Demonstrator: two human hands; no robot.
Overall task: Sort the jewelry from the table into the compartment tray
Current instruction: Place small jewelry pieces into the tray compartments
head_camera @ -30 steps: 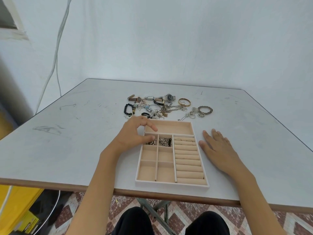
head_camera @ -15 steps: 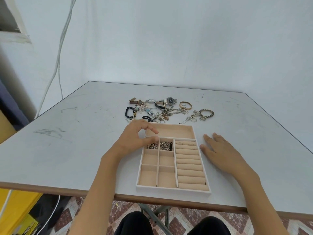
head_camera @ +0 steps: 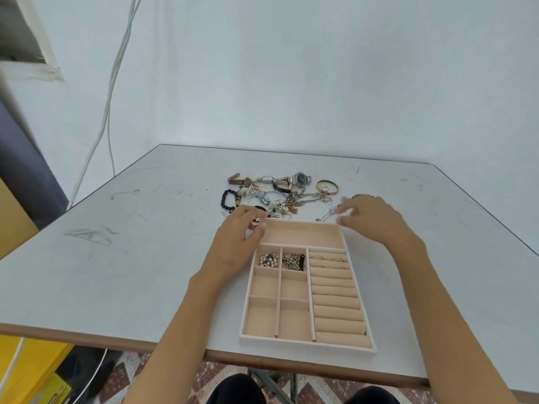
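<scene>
Beyond the tray, the unsorted jewelry (head_camera: 280, 198) lies tangled on the scuffed grey table (head_camera: 140, 258): a steel watch (head_camera: 302, 179), a gold bangle (head_camera: 328, 186), a black bead bracelet (head_camera: 226, 199) and thin silver chains. Both forearms reach past the compartment tray (head_camera: 306, 346) and hide parts of the heap's near edge. The left hand (head_camera: 233, 243) sits at the tray's far left corner, thumb and forefinger curved around a small dark piece (head_camera: 256, 220); I cannot tell whether they pinch it. The right hand (head_camera: 376, 223), blurred, hovers over a silver chain (head_camera: 328, 214) with fingers loosely extended, holding nothing. The tray is beige and velvety, with padded ring rolls (head_camera: 335, 290) on the right. Two square cells hold a silvery cluster (head_camera: 268, 260) and a heaped chain (head_camera: 293, 261). White cables (head_camera: 110, 112) hang down the pale wall.
</scene>
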